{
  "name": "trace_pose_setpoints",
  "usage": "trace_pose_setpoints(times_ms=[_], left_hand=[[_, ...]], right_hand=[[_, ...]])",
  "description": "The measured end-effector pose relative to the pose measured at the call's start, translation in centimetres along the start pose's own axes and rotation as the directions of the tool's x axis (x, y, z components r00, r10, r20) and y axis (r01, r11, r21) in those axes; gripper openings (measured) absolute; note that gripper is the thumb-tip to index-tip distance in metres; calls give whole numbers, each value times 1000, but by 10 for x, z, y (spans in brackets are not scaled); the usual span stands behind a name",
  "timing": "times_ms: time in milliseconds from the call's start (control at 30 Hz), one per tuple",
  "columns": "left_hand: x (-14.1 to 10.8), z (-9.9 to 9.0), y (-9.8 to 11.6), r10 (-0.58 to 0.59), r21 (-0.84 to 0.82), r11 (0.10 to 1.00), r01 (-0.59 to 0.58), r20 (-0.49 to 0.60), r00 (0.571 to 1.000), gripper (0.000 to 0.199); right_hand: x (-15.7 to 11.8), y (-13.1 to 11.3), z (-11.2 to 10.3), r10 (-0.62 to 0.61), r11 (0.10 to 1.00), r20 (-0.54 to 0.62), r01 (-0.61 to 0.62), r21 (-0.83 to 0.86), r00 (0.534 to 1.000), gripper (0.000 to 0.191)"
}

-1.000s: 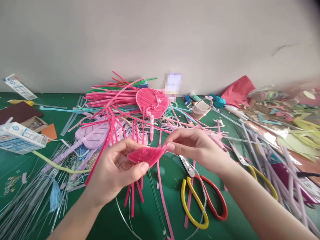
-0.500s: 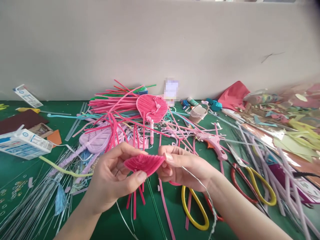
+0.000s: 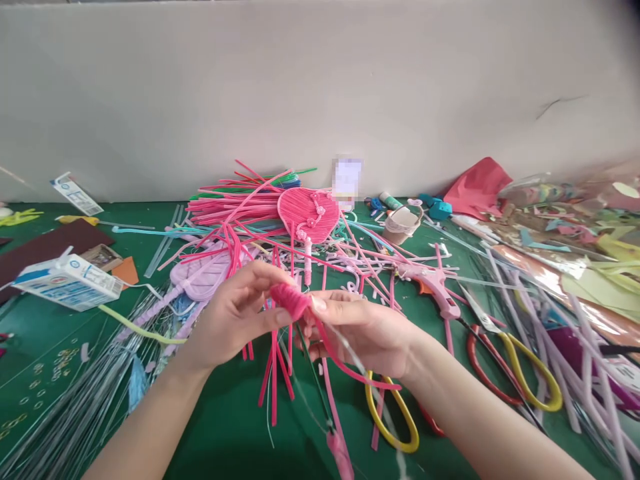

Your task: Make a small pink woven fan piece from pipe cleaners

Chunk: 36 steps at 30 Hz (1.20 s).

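Note:
Between both hands is a small ridged piece of dark pink pipe cleaners point(image 3: 290, 300), seen edge-on and looking narrow and curled. My left hand point(image 3: 245, 317) pinches its left side between thumb and fingers. My right hand point(image 3: 357, 327) closes on its right end with thumb and forefinger. From there a loose pink pipe cleaner point(image 3: 345, 367) hangs down to the right, beside a blurred whitish strand. A thin dark green stem point(image 3: 316, 383) runs below the hands toward a blurred pink piece point(image 3: 339, 452) at the bottom. The right fingertips are partly hidden.
Behind the hands lie a pink round fan point(image 3: 310, 215) and a lilac fan point(image 3: 203, 273). To the right are a pink glue gun point(image 3: 435, 287) and scissors with yellow and red handles point(image 3: 530, 373). Thin wires point(image 3: 75, 407) spread at left near a milk carton point(image 3: 70, 280).
The pink piece has turned from a broad fan shape to a narrow, edge-on one. A loose pink pipe cleaner now hangs by my right hand, and a pink piece shows at the bottom.

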<state>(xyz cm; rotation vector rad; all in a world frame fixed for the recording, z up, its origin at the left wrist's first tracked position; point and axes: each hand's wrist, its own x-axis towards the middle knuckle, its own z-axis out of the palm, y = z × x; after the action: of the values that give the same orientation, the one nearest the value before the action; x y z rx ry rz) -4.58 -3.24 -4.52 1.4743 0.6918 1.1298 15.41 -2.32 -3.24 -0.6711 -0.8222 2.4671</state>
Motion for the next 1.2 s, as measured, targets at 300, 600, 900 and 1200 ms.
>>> trace_pose_setpoints(times_ms=[300, 600, 900, 1200], left_hand=[[31, 14, 4, 12, 339, 941, -6, -16, 1000, 27], [19, 18, 34, -405, 84, 914, 398, 100, 909, 8], [20, 20, 49, -489, 366, 809, 460, -14, 872, 20], [24, 24, 32, -454, 542, 717, 438, -112, 884, 21]], right_hand=[[-29, 11, 14, -382, 908, -219, 320, -271, 898, 36], [-37, 25, 13, -610, 734, -328, 359, -577, 721, 20], [-40, 30, 12, -799, 400, -199, 255, -880, 567, 7], [-51, 25, 2, -830, 181, -122, 56, -982, 544, 7]])
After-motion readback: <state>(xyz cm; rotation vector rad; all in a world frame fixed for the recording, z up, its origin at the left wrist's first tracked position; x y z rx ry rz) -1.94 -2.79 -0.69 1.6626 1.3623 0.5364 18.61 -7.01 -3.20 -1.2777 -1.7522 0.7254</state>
